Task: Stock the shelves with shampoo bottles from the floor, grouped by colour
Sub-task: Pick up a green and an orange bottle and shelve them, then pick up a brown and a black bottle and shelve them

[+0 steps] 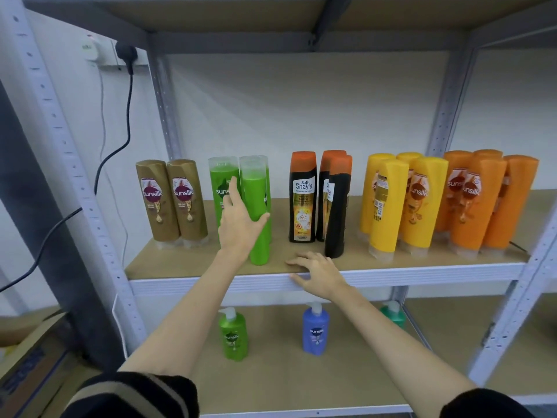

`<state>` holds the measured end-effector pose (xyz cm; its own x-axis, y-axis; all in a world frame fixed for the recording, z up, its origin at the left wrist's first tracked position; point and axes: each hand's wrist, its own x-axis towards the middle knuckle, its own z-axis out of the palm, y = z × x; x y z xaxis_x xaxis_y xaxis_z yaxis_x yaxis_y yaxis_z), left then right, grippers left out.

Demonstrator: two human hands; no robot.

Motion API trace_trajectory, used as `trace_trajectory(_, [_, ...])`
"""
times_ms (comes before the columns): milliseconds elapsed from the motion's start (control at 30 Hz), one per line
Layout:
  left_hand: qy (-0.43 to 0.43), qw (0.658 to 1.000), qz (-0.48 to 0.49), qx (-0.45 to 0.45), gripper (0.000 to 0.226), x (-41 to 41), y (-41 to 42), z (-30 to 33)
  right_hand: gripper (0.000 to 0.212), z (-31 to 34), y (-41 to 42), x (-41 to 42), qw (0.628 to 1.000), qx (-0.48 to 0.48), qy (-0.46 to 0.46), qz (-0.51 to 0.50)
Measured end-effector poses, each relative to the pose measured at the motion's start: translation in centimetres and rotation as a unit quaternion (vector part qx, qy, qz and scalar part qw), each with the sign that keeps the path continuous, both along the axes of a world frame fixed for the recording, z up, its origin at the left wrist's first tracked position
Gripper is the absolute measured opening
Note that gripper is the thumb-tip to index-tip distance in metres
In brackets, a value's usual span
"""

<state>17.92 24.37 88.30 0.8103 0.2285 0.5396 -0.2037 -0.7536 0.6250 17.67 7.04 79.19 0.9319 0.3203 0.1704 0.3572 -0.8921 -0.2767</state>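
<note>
The left hand reaches up onto the middle shelf, its fingers straight and spread against the front green bottle, thumb at about 3 o'clock across the bottle's face, not curled round it. That bottle stands upright on its clear cap, touching a second green bottle at its 10 o'clock, which the fingertips also reach. The right hand lies flat and relaxed on the shelf's pale ribbed metal lip, holding nothing, with a black bottle just beyond it at 1 o'clock. From the left hand, two brown bottles stand at 9 o'clock, black ones with orange caps at 3 o'clock, then a cluster of yellow bottles and orange bottles farther right. All are smooth, glossy plastic with rounded shoulders, on a matte board surface. On the shelf below stand pump bottles: green, blue and a darker green one.
</note>
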Motion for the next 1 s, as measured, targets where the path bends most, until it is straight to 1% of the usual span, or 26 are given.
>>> trace_trajectory(167, [0.019,0.999,-0.03,-0.007,0.086,-1.0,1.8,-1.4,0.042,0.0,0.1,-0.8,1.0,0.017,-0.008,-0.012])
trace_trajectory(333, [0.028,0.996,-0.079,0.005,0.055,-4.0,2.5,-4.1,0.041,-0.1,0.8,-2.8,0.995,0.077,-0.063,-0.007])
trace_trajectory(400, [0.014,0.995,-0.098,0.012,0.045,-5.6,2.6,-6.3,0.038,-0.2,1.7,-4.2,0.992,0.093,-0.078,0.02])
trace_trajectory(467, [0.003,0.995,-0.102,0.01,0.037,-7.3,2.8,-9.0,0.038,-1.0,2.7,-5.7,0.985,0.13,-0.096,0.06])
trace_trajectory(533, [0.032,0.996,-0.081,-0.011,0.033,-9.3,3.2,-11.9,0.037,-2.6,3.5,-7.4,0.978,0.166,-0.093,0.082])
trace_trajectory(567, [0.051,0.996,-0.066,-0.014,0.032,-10.3,3.5,-13.6,0.035,-3.6,3.6,-8.1,0.979,0.168,-0.078,0.09])
trace_trajectory(700, [0.142,0.99,-0.022,0.007,0.032,-13.9,5.4,-22.0,0.037,-9.9,3.1,-9.8,0.987,0.126,0.021,0.097])
trace_trajectory(800, [0.26,0.965,0.0,-0.019,0.036,-16.3,6.8,-28.9,0.039,-16.7,2.3,-11.2,0.986,0.115,0.108,0.056])
trace_trajectory(867, [0.323,0.946,0.014,-0.04,0.037,-17.5,7.9,-34.0,0.038,-22.0,1.6,-11.9,0.98,0.107,0.162,0.041])
trace_trajectory(933, [0.357,0.931,0.038,-0.06,0.037,-18.5,9.0,-39.4,0.038,-27.7,1.0,-12.1,0.977,0.101,0.184,0.027])
trace_trajectory(1000, [0.373,0.923,0.057,-0.073,0.035,-19.6,10.3,-45.5,0.04,-33.9,0.9,-12.4,0.973,0.086,0.214,0.019])
